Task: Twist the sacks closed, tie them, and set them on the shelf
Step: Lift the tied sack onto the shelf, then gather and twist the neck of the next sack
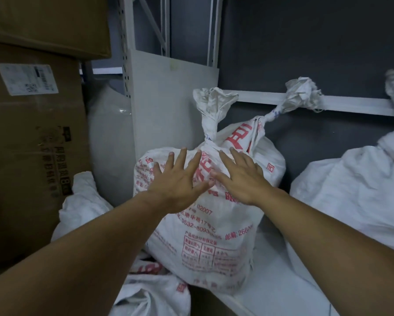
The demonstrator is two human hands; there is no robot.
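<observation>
Head: left hand (180,182) seemingly touching sack (214,238)

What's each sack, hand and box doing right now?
Front sack: tied shut, upright on the shelf.
Sack behind it: tied shut.
Right sack: top gathered, knot unclear.
Left hand: open, flat on front sack.
Right hand: open, flat on front sack.
Cardboard boxes: closed, stacked.

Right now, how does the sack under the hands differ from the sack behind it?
The front sack has an upright neck; the rear sack has one leaning right. The front sack shows nearly whole; the rear sack is mostly hidden behind it. The left hand lies flat on the front sack, clear of the rear sack. Both are white, red-printed, tied.
</observation>
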